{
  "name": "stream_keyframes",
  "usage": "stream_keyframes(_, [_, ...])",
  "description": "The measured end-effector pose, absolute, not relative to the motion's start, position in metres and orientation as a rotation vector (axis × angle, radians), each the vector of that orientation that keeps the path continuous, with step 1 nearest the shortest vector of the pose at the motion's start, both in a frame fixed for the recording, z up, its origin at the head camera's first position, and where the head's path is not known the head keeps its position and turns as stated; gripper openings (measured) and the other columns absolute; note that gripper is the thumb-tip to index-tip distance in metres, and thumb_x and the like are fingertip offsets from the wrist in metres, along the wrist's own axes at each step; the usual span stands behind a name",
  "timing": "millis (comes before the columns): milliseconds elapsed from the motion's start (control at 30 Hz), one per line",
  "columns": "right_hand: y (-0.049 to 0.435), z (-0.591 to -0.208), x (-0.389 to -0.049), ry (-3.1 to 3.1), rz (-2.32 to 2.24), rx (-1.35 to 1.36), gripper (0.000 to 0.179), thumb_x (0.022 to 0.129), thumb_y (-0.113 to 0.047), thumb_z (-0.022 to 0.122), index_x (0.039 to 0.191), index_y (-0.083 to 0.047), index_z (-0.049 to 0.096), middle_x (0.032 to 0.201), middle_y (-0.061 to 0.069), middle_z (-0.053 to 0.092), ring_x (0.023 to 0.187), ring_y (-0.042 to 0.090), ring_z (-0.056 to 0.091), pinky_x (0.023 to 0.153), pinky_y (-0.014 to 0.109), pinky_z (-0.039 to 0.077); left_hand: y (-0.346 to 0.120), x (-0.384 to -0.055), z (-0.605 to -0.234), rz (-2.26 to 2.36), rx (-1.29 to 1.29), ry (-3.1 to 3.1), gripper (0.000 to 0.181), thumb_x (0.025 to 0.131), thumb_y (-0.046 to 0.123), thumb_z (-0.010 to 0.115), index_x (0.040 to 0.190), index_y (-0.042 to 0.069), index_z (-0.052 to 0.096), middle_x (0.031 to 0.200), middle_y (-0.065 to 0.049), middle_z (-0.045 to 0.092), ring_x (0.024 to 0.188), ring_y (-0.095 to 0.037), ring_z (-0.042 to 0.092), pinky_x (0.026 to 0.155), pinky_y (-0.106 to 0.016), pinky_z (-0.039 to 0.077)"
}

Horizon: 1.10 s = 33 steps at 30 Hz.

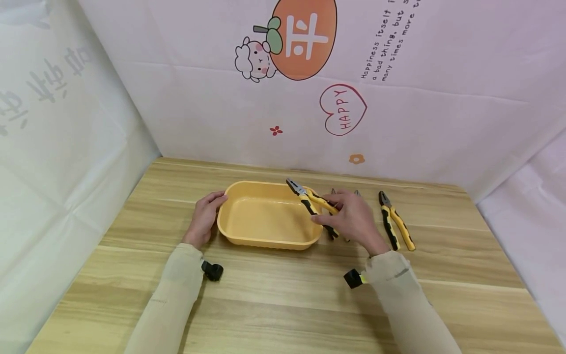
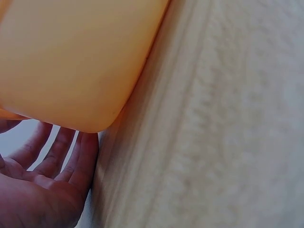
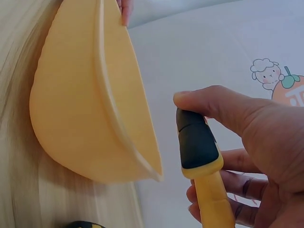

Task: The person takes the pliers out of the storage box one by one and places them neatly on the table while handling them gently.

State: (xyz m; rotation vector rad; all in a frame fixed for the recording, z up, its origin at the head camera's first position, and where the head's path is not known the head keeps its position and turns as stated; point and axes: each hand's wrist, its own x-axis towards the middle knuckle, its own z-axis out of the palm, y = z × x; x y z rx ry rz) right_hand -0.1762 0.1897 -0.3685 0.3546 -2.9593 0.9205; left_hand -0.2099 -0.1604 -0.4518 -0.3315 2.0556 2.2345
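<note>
A yellow plastic basin (image 1: 269,242) sits on the wooden table. At its left end my left hand (image 1: 205,216) holds the rim, the other fingers lying along the outer wall (image 2: 61,71) in the left wrist view. My right hand (image 1: 353,219) grips combination pliers (image 1: 305,192) with yellow and black handles. Their metal jaws point up and left, over the basin's right end. In the right wrist view, the thumb rests on the black end of one handle (image 3: 197,140), with the fingers behind it.
Another pair of pliers (image 1: 395,221) lies on the table (image 1: 283,305) to the right. More pliers (image 1: 330,233) lie beneath my right hand, mostly hidden by it. A white printed cloth (image 1: 212,113) hangs behind the table's far edge.
</note>
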Motion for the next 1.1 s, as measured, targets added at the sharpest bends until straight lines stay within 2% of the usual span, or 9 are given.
stream_keyframes(100, [0.194,-0.367,-0.175,-2.962,0.918,0.341,0.063,0.078,-0.041,0.088,0.129,-0.008,0.071,0.093,0.007,0.059,0.069,0.022,0.047,0.055,0.032,0.036,-0.16,-0.21,-0.452,2.238,-0.332,2.054,0.04,0.106,0.021,0.056,0.138,-0.004,0.056,0.121,-0.01,0.061,0.089,-0.009,0.064,0.075,-0.02,0.056])
stream_keyframes(233, [0.199,-0.367,-0.174,-2.948,0.855,0.346,0.064,0.078,-0.042,0.088,0.129,-0.008,0.071,0.081,0.005,0.051,0.066,0.02,0.044,0.053,0.031,0.033,-0.16,-0.211,-0.452,2.244,-0.343,2.049,0.039,0.105,0.02,0.056,0.136,-0.004,0.057,0.12,-0.009,0.061,0.089,-0.009,0.064,0.075,-0.02,0.056])
stream_keyframes(400, [0.206,-0.365,-0.172,-2.934,0.806,0.332,0.064,0.077,-0.043,0.089,0.128,-0.008,0.072,0.08,0.003,0.053,0.069,0.02,0.051,0.053,0.031,0.035,-0.159,-0.21,-0.451,2.243,-0.349,2.049,0.039,0.105,0.02,0.057,0.136,-0.004,0.057,0.122,-0.01,0.061,0.09,-0.009,0.063,0.075,-0.02,0.056])
stream_keyframes(600, [0.215,-0.366,-0.17,-2.94,0.812,0.286,0.063,0.077,-0.044,0.088,0.127,-0.01,0.072,0.085,0.001,0.058,0.079,0.021,0.058,0.058,0.033,0.042,-0.159,-0.209,-0.45,2.239,-0.34,2.053,0.041,0.105,0.021,0.056,0.137,-0.004,0.056,0.121,-0.01,0.061,0.09,-0.009,0.064,0.076,-0.021,0.056])
stream_keyframes(800, [0.225,-0.368,-0.17,-2.931,0.841,0.275,0.061,0.078,-0.045,0.088,0.126,-0.01,0.074,0.084,0.003,0.057,0.077,0.021,0.053,0.063,0.034,0.041,-0.16,-0.209,-0.451,2.229,-0.335,2.058,0.041,0.105,0.022,0.056,0.138,-0.004,0.056,0.125,-0.011,0.06,0.092,-0.009,0.064,0.077,-0.021,0.055])
stream_keyframes(967, [0.232,-0.369,-0.168,-2.937,0.857,0.236,0.063,0.078,-0.047,0.087,0.126,-0.009,0.073,0.091,0.006,0.062,0.079,0.022,0.056,0.063,0.034,0.044,-0.159,-0.21,-0.451,2.229,-0.342,2.067,0.041,0.105,0.022,0.056,0.138,-0.004,0.056,0.128,-0.013,0.059,0.092,-0.009,0.063,0.077,-0.02,0.055])
stream_keyframes(1100, [0.238,-0.37,-0.166,-2.949,0.856,0.183,0.064,0.078,-0.049,0.087,0.127,-0.01,0.073,0.092,0.008,0.06,0.078,0.023,0.056,0.062,0.034,0.044,-0.159,-0.209,-0.451,2.237,-0.338,2.066,0.041,0.105,0.021,0.056,0.138,-0.004,0.056,0.128,-0.013,0.059,0.092,-0.009,0.063,0.077,-0.02,0.055])
